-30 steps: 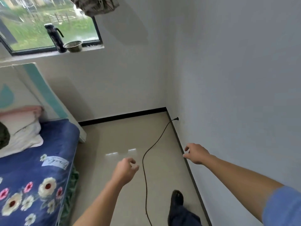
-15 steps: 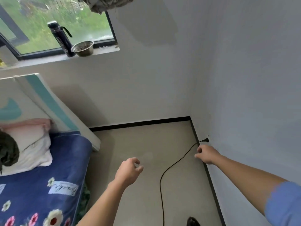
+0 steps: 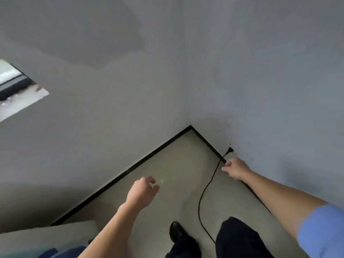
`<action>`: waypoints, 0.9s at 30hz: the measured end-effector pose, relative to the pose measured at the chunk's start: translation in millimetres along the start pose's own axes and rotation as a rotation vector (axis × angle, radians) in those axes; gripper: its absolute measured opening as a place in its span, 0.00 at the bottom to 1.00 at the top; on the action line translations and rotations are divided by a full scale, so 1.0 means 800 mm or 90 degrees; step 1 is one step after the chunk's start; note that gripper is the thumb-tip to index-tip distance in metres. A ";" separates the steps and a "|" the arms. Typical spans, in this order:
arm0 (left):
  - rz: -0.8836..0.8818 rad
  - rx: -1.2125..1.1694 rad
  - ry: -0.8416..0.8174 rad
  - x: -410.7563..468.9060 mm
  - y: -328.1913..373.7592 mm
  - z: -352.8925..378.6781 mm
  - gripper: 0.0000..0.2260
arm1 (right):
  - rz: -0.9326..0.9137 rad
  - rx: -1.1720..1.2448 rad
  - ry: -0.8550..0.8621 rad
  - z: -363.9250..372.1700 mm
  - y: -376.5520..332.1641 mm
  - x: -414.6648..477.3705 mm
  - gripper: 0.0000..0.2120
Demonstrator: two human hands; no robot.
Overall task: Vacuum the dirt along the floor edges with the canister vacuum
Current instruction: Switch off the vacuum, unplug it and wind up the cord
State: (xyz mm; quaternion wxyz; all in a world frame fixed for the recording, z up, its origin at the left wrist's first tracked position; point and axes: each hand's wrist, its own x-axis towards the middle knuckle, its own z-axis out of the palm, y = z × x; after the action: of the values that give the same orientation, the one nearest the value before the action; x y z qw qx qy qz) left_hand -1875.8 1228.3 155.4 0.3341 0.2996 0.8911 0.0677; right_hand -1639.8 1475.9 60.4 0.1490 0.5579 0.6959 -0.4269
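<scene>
The floor edges meet beyond the plug. The vacuum is out of view; only a cord trails from the plug. Well left of the plug, the left hand hangs loosely curled and empty. Just below the plug, the right hand is curled; I cannot tell whether it pinches the cord. This looks like the power step, and next it calls for gripping the plug itself.

Beige floor carries 1 black cord and 1 shoe.

The right hand, fingers curled, sits just below the plug in the wall and right beside the cord; contact is unclear. The left hand hangs loosely curled well to its left, over the floor.
</scene>
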 end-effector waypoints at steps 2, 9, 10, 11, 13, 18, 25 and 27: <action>0.034 0.036 -0.023 0.043 0.010 -0.022 0.12 | 0.041 0.057 0.007 0.011 0.003 0.004 0.16; 0.148 0.098 -0.097 0.167 0.075 -0.049 0.11 | 0.192 0.195 0.070 0.026 0.023 0.034 0.13; 0.158 0.108 -0.105 0.184 0.084 -0.047 0.10 | 0.210 0.211 0.076 0.029 0.025 0.044 0.11; 0.167 0.115 -0.113 0.201 0.092 -0.044 0.10 | 0.230 0.232 0.082 0.035 0.026 0.057 0.09; 0.184 0.121 -0.125 0.234 0.104 -0.036 0.09 | 0.268 0.272 0.093 0.049 0.028 0.086 0.07; 0.219 0.144 -0.196 0.312 0.126 -0.018 0.08 | 0.391 0.366 0.084 0.082 0.014 0.154 0.09; 0.255 0.144 -0.218 0.417 0.153 0.028 0.06 | 0.436 0.456 0.137 0.088 -0.006 0.248 0.09; 0.277 0.150 -0.235 0.449 0.155 0.062 0.06 | 0.458 0.460 0.169 0.095 0.009 0.280 0.08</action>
State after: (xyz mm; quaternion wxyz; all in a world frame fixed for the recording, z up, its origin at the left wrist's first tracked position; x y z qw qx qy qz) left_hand -1998.4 1532.8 -42.3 0.4309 0.5271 0.7321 -0.0216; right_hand -1728.2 1563.2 -140.7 -0.0048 0.8265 0.2818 -0.4873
